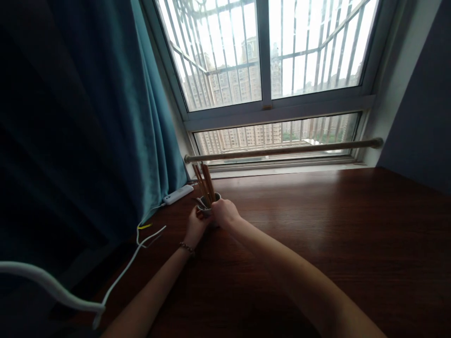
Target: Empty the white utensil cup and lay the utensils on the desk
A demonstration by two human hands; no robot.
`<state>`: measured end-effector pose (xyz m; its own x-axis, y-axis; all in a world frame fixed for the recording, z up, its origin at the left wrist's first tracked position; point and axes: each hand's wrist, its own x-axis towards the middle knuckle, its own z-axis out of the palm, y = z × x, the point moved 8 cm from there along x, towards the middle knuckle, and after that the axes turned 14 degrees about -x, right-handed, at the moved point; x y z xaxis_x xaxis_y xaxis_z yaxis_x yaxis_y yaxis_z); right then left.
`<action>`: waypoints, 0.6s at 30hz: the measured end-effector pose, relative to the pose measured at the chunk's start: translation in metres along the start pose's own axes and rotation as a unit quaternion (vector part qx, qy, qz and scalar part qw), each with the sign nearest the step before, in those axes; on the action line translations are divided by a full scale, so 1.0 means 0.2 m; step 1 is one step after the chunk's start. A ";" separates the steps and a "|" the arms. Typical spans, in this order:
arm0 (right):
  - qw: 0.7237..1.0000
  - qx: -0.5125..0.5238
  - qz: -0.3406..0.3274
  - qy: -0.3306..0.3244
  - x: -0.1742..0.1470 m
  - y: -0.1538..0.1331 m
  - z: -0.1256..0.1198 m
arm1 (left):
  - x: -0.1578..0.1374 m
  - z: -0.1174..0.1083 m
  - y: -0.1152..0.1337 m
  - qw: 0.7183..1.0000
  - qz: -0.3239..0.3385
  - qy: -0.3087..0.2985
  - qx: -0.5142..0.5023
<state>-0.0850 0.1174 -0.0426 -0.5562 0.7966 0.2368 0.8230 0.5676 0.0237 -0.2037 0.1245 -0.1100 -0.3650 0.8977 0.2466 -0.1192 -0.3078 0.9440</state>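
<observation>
A light-coloured cup stands on the brown wooden surface near the window. Several wooden chopsticks rise out of it, leaning left. A spoon-like utensil also pokes over its left rim. My left hand curls around the cup's near left side, with a beaded bracelet on the wrist. At the right rim, my right hand is closed at the lower part of the chopsticks. Its fingertips are partly hidden, as is most of the cup's body.
A white power strip lies left of the cup by the blue curtain. White cables with a yellow tie run along the left edge. Behind the wooden surface, a rail crosses the barred window.
</observation>
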 end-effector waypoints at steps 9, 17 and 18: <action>1.000 0.023 -0.011 0.005 0.14 -0.10 0.11 | 0.11 -0.20 -0.06 0.998 -0.003 0.057 0.020; 0.996 0.068 0.024 0.046 0.10 -0.06 0.08 | 0.14 -0.24 0.09 0.999 0.027 0.026 -0.038; 0.995 0.076 0.032 0.058 0.10 -0.04 0.06 | 0.17 -0.26 0.14 0.997 0.047 0.045 -0.049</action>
<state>-0.1040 0.1306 -0.0507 -0.4789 0.8079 0.3435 0.8247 0.5481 -0.1392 -0.2686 0.1305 -0.0864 -0.4604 0.8328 0.3075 -0.1685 -0.4220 0.8908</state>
